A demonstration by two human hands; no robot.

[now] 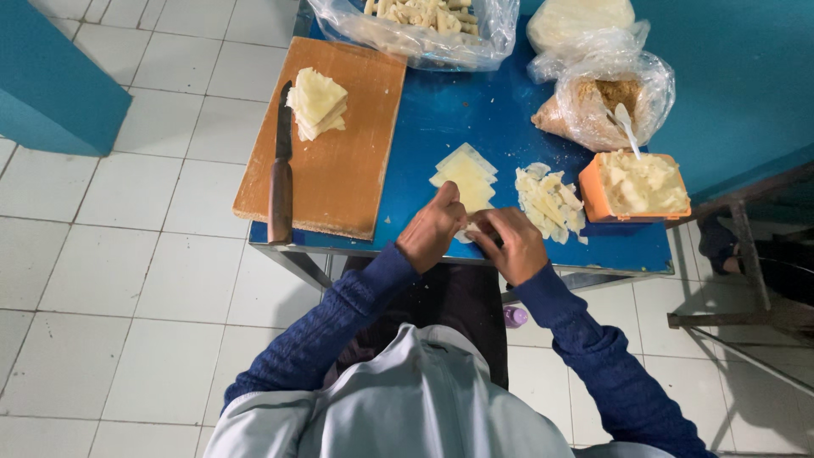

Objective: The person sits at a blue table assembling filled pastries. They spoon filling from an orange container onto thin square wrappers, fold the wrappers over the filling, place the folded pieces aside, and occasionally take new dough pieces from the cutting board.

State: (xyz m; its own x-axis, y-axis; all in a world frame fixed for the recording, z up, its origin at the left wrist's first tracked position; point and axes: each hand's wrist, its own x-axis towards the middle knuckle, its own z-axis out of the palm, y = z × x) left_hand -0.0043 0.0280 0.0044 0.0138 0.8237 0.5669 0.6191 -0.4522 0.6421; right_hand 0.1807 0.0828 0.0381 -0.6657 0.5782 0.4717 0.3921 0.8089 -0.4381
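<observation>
On the blue table (441,119), which takes up most of the view over a pale tiled floor (110,280), pretty much everything is laid out within reach. Biggest thing on it is the wooden cutting board (348,161) at the left, with a stack of pale square sheets (316,103) on its far end and a wooden-handled knife (281,170) lying lengthwise along its left edge, blade pointing away from the person. At the back there's a clear bag of rolled pieces (424,25) and two more plastic bags (606,93), one with a white spoon stuck in it. To the right sits an orange tub of filling (642,185), and beside that a loose heap of finished folded bits (549,202).

Now the small stuff. A few flat sheets (465,178) lie in a short stack just beyond the hands, slightly left of the heap. The left hand (431,231) and right hand (509,246) are pressed close together at the near edge of the table, both curled around a small pale wrapper piece (471,231) pinched between the fingertips. Fingers are mostly closed on it, so you only see a sliver. It runs roughly left to right between the two hands, so neither hand is really nearer; the spare sheets are straight ahead, closer to the left hand.
</observation>
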